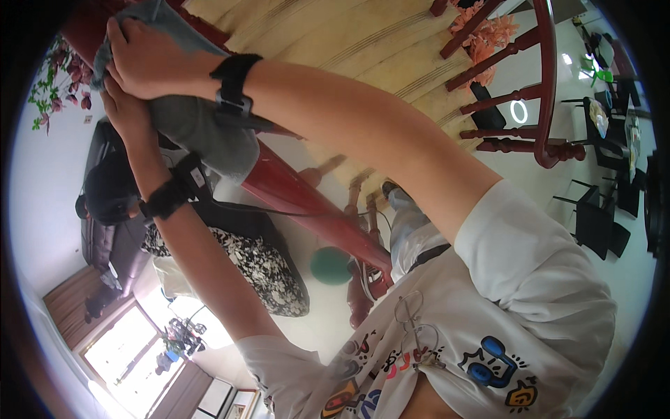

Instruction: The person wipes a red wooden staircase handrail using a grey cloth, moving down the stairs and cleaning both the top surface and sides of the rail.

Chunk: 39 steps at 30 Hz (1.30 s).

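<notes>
A grey cloth [209, 133] is draped over the dark red wooden handrail [309, 209] of a staircase, near its upper visible end. My right hand [152, 57] lies over the cloth with its fingers curled around the rail. Just below it, my left hand [125, 107] grips the cloth's edge from the side, touching my right hand. Part of the left palm and the rail under the cloth are hidden. Each wrist wears a black strap, and a thin cable hangs by the rail.
Yellowish stair treads [324, 31] run behind the rail, with a second red banister [544, 84] across. A person in a floral garment [251, 272] is below at left, near a dark sofa [97, 246]. Artificial flowers [65, 78], a green stool [331, 265] and black chairs [594, 220] are around.
</notes>
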{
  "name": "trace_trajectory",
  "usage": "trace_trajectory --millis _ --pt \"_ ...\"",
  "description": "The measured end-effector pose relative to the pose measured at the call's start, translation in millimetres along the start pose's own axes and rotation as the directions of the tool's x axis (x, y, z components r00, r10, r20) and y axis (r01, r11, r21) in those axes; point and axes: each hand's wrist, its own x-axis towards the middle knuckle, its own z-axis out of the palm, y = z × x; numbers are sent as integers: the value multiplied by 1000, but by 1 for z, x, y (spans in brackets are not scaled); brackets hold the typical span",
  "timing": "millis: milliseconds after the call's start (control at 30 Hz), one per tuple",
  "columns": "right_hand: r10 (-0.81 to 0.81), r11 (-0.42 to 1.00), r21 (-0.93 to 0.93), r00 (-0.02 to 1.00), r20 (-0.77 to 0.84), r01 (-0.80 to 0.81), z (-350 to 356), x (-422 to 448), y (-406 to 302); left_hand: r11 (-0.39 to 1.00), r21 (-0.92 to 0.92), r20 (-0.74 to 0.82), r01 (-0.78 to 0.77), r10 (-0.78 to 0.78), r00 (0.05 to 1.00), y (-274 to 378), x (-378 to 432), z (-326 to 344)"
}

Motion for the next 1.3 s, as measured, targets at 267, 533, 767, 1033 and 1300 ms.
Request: trace_trajectory --millis 267,533,767,1033,1300 --pt "-13 991 -130 976 -219 -16 10 0 -7 996 82 -90 -30 37 995 4 -8 2" --pt "77 997 10 996 53 -77 -23 -3 -24 992 97 -106 -76 86 991 2 -14 5" --pt "213 963 120 956 201 -240 -30 2 -7 990 -105 -59 -93 87 994 -9 -10 27" --pt "-12 966 -257 1000 3 13 -6 -24 -5 914 246 -31 -324 341 939 -63 -10 12" --pt "69 998 2 990 122 -69 -71 -138 -50 978 -1 -81 -207 206 975 -55 -158 16"
